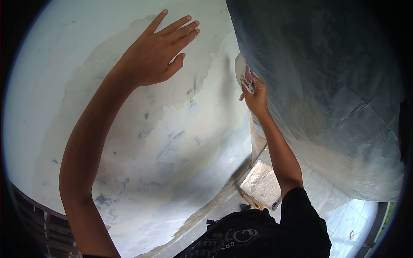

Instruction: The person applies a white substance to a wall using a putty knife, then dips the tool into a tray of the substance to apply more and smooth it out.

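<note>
My left hand (161, 49) is spread over the wall (167, 129), fingers apart and nothing in them. The wall is pale, with patches of damp-looking filler and dark scuffs. Closed around a putty knife (241, 71), my right hand (256, 92) is at the wall's edge, beside a dark plastic sheet. White putty is smeared over the tool and my fingers, hiding part of the handle. The pale blade is near the line where wall and sheet meet.
The dark plastic sheet (327, 94) hangs along the right side. Below my right arm, a white, putty-covered slab (261, 184) lies low near the wall's foot. Light floor tiles (335, 206) show at lower right, and a dark slatted structure (47, 228) at lower left.
</note>
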The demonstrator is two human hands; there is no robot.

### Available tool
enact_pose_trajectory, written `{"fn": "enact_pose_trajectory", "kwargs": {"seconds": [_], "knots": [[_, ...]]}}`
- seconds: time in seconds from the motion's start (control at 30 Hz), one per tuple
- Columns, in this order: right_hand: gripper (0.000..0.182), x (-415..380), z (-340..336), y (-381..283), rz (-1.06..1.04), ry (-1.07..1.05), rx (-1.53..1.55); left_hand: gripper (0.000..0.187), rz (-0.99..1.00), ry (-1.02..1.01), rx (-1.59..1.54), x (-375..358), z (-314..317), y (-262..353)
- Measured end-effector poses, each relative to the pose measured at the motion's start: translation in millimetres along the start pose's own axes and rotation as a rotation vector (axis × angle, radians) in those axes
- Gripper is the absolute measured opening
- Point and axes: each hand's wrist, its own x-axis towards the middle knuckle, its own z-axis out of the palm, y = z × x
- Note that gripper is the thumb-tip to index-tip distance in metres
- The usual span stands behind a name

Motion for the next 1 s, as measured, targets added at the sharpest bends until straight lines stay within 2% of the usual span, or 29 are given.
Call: {"fn": "enact_pose_trajectory", "kwargs": {"seconds": [0.07,0.17,0.3,0.37,0.43,0.53,0.57,0.73,0.8,0.83,0.9,1.0], "knots": [[0.050,9,-3,0,-0.002,0.023,0.124,0.051,0.000,0.009,0.007,3,0,-1],[0.051,19,-2,4,-0.122,0.058,0.082,0.051,-0.001,0.024,0.014,8,1,1],[0.053,32,7,4,-0.178,0.133,0.007,0.051,0.002,0.021,0.011,15,1,3],[0.053,39,13,-6,-0.337,0.188,-0.375,0.051,0.004,0.020,0.010,17,1,3],[0.056,48,27,-5,-0.396,0.209,-0.402,0.051,0.007,0.017,0.008,19,3,3],[0.056,66,43,-1,-0.739,0.107,-0.630,0.052,0.005,0.016,0.011,21,5,3],[0.056,67,45,2,-0.738,0.106,-0.631,0.052,0.008,0.015,0.006,20,6,2],[0.068,68,38,9,-0.681,-0.226,-0.831,0.054,0.035,0.008,0.054,21,-6,-1],[0.070,63,31,18,-0.692,-0.269,-0.897,0.056,0.110,-0.119,-0.080,26,-9,-14],[0.072,60,27,25,-0.702,-0.309,-0.964,0.056,0.106,-0.114,-0.076,28,-11,-16],[0.068,52,23,42,-0.737,-0.347,-1.056,0.055,0.136,-0.078,-0.054,32,-13,-17],[0.056,29,22,55,-0.648,-0.440,-1.144,0.054,0.167,-0.021,-0.017,40,-13,-20]]}}
